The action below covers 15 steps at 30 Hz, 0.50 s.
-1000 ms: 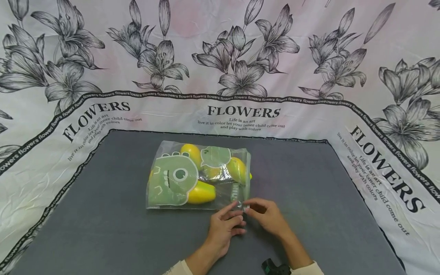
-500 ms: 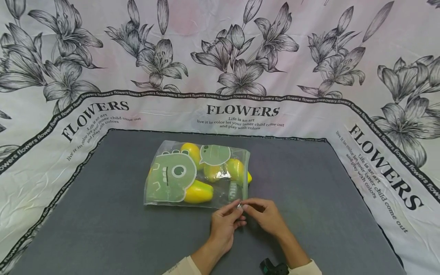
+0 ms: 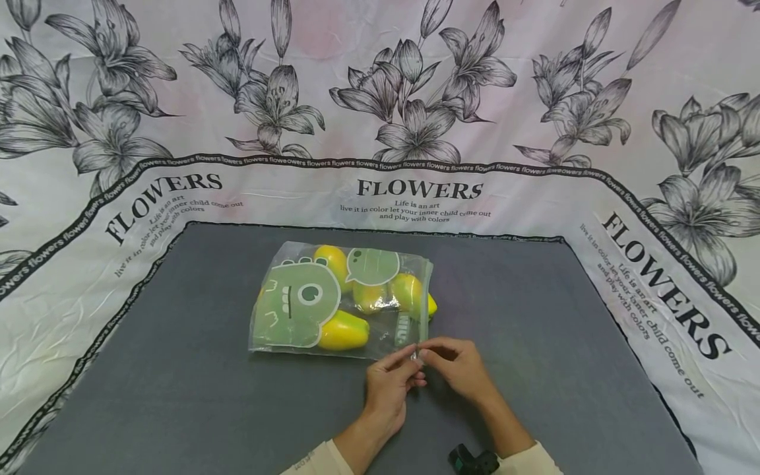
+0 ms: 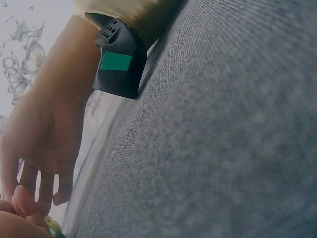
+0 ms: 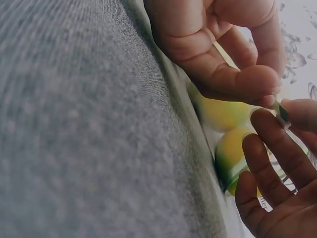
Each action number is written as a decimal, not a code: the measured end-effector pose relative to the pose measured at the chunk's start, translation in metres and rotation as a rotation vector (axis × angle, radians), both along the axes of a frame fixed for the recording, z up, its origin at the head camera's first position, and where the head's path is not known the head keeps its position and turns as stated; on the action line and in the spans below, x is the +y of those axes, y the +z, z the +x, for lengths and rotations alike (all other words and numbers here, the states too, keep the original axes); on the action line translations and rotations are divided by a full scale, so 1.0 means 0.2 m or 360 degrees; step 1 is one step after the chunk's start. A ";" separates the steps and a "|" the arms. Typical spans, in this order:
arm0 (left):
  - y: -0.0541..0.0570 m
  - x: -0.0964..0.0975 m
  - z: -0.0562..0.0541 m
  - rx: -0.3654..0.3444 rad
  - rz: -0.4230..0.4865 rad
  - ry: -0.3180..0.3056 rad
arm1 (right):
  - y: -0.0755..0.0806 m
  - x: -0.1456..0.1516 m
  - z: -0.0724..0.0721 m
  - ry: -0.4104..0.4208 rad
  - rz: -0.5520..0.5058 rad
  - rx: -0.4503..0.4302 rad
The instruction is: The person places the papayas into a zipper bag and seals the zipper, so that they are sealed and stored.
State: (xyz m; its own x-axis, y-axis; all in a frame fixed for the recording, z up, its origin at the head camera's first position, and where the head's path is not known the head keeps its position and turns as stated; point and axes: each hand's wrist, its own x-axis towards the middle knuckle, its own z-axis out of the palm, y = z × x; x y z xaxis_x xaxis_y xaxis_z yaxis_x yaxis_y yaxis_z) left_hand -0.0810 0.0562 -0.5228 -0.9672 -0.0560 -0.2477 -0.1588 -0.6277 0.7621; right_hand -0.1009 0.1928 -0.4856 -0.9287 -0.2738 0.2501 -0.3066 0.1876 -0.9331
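A clear plastic zip bag with a green cartoon monster print lies flat, its zip edge toward the right. Yellow-green fruits show through it, among them an elongated one and a lemon-like one whose tip pokes past the zip edge. At the bag's near right corner, my left hand pinches the end of the zip edge between thumb and forefinger. My right hand pinches the same corner from the right, fingertips close to the left ones. In the right wrist view a bit of the corner shows between both hands' fingertips.
Grey cloth covers the table. White fabric with black flower drawings and lettering rises at the back and sides. A black wrist camera sits on the right wrist, low over the cloth.
The left thumb and forefinger have closed on the bag's corner, and both hands' fingertips have drawn together there. The bag has shifted slightly left; the lemon-like tip protrudes a little more clearly.
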 end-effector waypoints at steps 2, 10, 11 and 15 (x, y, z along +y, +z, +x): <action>0.00 0.00 0.00 -0.0007 -0.0008 0.0008 | 0.01 0.00 -0.01 0.0003 0.0003 -0.0003; -0.01 0.01 0.00 -0.0041 -0.0028 0.0010 | 0.01 -0.01 -0.04 -0.0049 0.0001 0.0039; -0.01 0.01 0.00 -0.0043 -0.0028 0.0008 | 0.01 -0.01 -0.05 -0.0052 -0.0001 0.0044; 0.00 0.01 0.01 -0.0050 -0.0026 0.0002 | 0.01 -0.01 -0.07 -0.0074 0.0003 0.0092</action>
